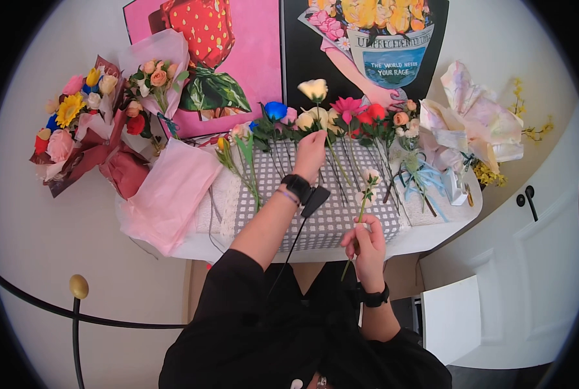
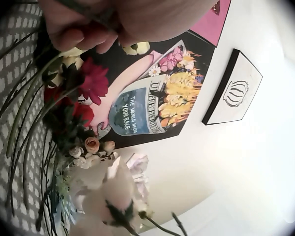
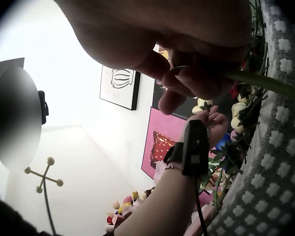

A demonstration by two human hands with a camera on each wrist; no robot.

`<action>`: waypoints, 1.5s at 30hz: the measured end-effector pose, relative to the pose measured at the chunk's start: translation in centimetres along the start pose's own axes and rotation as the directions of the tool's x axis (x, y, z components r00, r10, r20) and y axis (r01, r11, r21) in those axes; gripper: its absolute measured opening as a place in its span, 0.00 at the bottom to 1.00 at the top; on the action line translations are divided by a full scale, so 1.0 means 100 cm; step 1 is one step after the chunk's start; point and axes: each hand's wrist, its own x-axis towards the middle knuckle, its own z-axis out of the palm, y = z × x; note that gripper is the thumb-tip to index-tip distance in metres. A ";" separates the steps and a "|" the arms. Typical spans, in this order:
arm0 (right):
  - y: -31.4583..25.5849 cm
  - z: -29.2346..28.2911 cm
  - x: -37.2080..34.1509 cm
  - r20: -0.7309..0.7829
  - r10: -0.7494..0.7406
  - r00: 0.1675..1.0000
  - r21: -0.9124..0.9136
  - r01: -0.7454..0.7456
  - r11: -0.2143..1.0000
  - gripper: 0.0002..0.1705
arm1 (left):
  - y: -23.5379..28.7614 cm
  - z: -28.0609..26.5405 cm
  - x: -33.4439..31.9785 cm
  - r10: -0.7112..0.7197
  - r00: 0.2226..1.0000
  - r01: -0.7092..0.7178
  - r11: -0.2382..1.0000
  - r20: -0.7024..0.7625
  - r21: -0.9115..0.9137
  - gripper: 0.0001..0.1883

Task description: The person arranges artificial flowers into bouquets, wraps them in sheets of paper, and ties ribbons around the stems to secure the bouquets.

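My left hand (image 1: 311,155) reaches over the row of flowers and pinches the stem of a cream rose (image 1: 313,89), whose bloom stands above the others. Near the table's front edge, my right hand (image 1: 368,249) grips the green stem of a pale rose (image 1: 369,185) between thumb and fingers, bloom pointing up. That stem (image 3: 265,83) crosses the right wrist view. In the left wrist view, the pale rose's bloom (image 2: 119,189) looms close and blurred. Behind the left hand lie a blue rose (image 1: 276,111), a magenta flower (image 1: 347,109) and a red flower (image 1: 371,114).
Flower stems spread over a grey checked cloth (image 1: 289,223). Pink wrapping paper (image 1: 169,198) hangs over the table's left edge beside wrapped bouquets (image 1: 117,162). Light blue ribbon (image 1: 424,178) and a pale paper-wrapped bouquet (image 1: 471,123) sit at right. Two paintings (image 1: 263,58) stand behind.
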 end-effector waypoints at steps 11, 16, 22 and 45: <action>-0.003 -0.012 0.002 0.014 -0.009 1.000 -0.075 0.010 0.997 0.08 | -0.027 -0.009 0.010 0.040 0.996 -0.092 0.612 0.085 0.786 0.32; -0.002 0.000 0.007 0.037 -0.004 0.999 -0.106 0.007 0.994 0.08 | -0.038 -0.019 0.003 0.129 0.972 -0.227 0.723 0.196 0.652 0.33; 0.000 0.004 0.010 0.059 0.017 0.998 -0.079 -0.012 0.997 0.08 | 0.010 -0.018 -0.026 0.093 0.966 -0.247 0.614 0.242 0.750 0.29; -0.013 -0.013 0.174 0.286 -0.085 0.954 -0.941 0.297 0.164 0.17 | -0.019 -0.061 -0.151 -0.049 0.996 0.067 0.958 0.072 -0.278 0.18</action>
